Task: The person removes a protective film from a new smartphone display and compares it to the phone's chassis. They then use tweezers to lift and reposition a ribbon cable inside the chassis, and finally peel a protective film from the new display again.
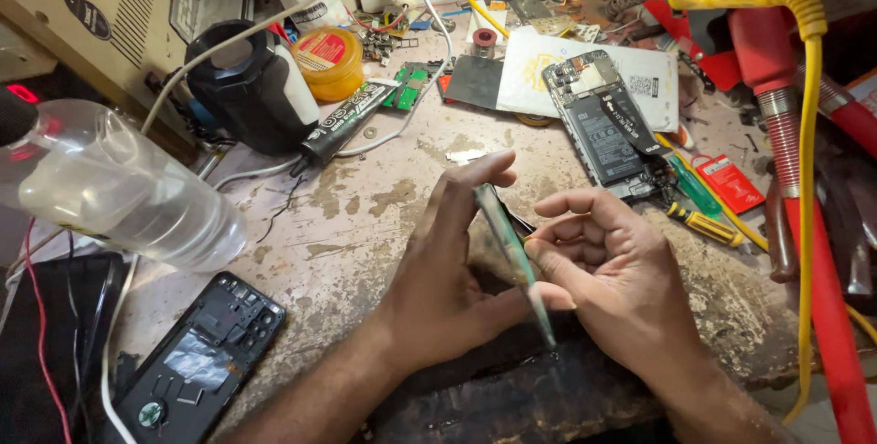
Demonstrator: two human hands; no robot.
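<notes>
Hands at centre counter (365,216) | left hand (448,270) and right hand (603,270) both pinch thin flat panel (508,243), held edge-up above worn counter | best gripped by edges, flexed little | opened phone (607,129) beyond, phone frame (201,362) near-left

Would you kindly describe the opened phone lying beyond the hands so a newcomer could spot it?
Start at the red and yellow tools on the right. Just left, atop white paper, lies the opened phone, dark, with battery and circuitry exposed; the other phone shell, lower left, is empty.
</notes>
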